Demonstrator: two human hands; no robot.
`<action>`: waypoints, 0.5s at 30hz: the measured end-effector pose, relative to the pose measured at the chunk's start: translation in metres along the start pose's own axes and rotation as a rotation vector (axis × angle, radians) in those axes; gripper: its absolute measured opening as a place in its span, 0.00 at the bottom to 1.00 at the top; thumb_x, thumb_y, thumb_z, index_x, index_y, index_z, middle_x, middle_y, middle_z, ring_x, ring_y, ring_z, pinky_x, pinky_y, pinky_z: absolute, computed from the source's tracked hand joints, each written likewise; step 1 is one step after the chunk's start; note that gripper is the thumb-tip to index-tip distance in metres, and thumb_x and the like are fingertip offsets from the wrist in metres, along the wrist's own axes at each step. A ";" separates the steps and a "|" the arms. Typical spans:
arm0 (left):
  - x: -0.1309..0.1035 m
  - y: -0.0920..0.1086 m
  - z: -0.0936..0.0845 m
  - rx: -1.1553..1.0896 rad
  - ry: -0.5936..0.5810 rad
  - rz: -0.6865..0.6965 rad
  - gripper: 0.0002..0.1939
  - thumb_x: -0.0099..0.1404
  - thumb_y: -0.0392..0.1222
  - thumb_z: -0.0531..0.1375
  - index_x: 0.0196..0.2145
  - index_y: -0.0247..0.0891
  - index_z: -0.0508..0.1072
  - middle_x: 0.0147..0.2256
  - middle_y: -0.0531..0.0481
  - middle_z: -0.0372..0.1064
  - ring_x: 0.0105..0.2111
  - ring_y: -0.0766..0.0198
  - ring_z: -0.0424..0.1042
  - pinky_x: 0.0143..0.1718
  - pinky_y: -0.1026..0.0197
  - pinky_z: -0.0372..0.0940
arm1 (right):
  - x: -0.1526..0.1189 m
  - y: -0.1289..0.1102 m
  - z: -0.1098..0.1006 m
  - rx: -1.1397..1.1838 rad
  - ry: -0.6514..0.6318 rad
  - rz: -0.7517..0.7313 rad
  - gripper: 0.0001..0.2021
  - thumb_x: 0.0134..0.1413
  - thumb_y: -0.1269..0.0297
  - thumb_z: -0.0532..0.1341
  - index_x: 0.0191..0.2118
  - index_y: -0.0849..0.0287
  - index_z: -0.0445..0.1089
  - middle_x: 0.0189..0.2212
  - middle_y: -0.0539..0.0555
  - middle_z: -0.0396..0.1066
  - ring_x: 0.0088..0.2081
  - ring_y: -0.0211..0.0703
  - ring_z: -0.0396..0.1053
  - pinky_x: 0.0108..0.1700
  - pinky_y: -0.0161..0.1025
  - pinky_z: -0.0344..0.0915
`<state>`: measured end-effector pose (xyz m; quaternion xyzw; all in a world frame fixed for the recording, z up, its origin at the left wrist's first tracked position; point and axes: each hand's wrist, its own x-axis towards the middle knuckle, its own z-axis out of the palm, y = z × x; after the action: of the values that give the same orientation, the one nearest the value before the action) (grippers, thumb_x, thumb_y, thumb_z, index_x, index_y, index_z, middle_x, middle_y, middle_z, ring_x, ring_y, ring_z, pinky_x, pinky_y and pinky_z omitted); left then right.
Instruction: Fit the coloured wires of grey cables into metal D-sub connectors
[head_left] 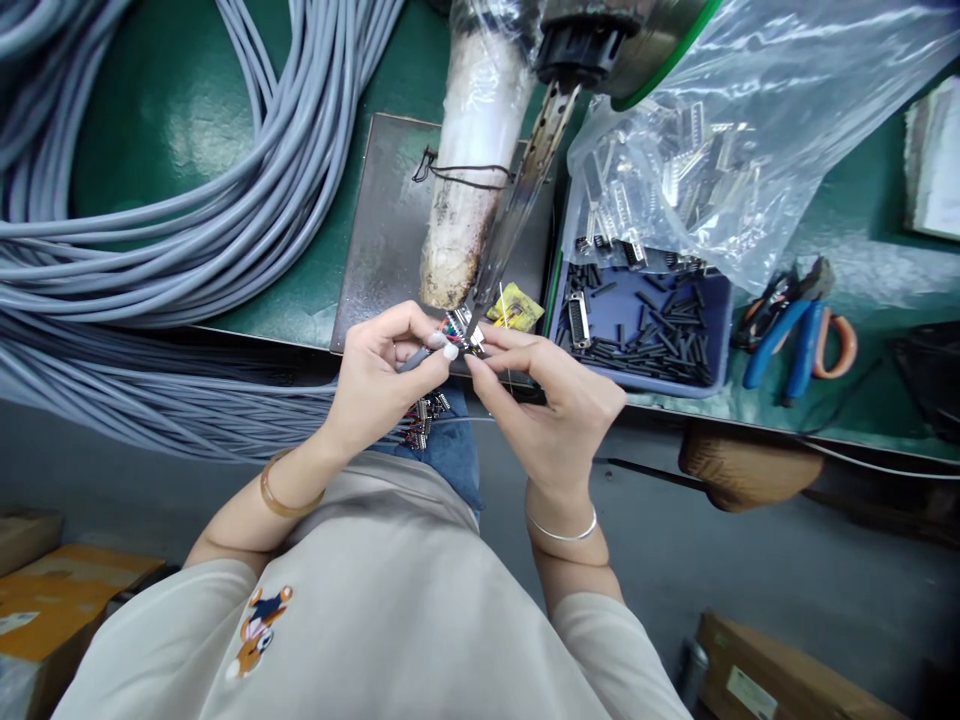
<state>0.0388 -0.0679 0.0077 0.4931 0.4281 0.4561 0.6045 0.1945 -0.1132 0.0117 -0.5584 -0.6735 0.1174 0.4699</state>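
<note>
Green bench [176, 110]: carries the cable coil, parts and tools, with the person seated against its near edge.
Grey cable coil [300, 175]: lies at the left of the bench; its ends are out of view, so whether they are wired cannot be told.
Lower cable bundle [225, 405]: runs below the bench edge toward the person's lap.
Clear plastic bag [690, 170]: holds many loose metal connectors, apparently unused.
Blue tray [645, 383]: sits partly under the bag, with short black sleeves and one loose connector inside.
Soldering iron [529, 185]: points down from above, its tip close to the fingers.
Left hand [375, 370]: closed in a fingertip pinch on the grey cable end [416, 358].
Right hand [559, 400]: thumb and forefinger closed on the connector's near side — whether they also grip something finer cannot be told.
Cable ends on the lap [424, 420]: a cluster with coloured wires and metal connectors — these look already joined.
Small connector [469, 328]: between the two hands, just under the iron; coloured wires reach it, but how many joints are finished is too small to tell.
</note>
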 end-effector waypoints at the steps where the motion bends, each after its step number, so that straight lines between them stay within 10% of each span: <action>1: -0.001 -0.002 0.000 0.011 -0.007 -0.004 0.12 0.55 0.39 0.70 0.26 0.36 0.69 0.29 0.53 0.71 0.19 0.77 0.60 0.17 0.72 0.56 | -0.002 0.000 0.000 -0.004 -0.004 0.008 0.06 0.60 0.70 0.67 0.33 0.52 0.73 0.41 0.48 0.83 0.42 0.43 0.83 0.41 0.39 0.80; 15: -0.021 -0.009 -0.003 0.233 -0.057 0.094 0.06 0.61 0.36 0.66 0.27 0.37 0.72 0.31 0.49 0.75 0.31 0.66 0.74 0.30 0.68 0.67 | -0.020 0.005 -0.001 -0.092 0.018 -0.050 0.06 0.61 0.71 0.66 0.36 0.53 0.73 0.39 0.47 0.84 0.36 0.40 0.83 0.35 0.34 0.77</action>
<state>0.0328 -0.0882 -0.0002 0.5923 0.4372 0.4171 0.5329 0.1973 -0.1291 -0.0017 -0.5634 -0.6877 0.0693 0.4526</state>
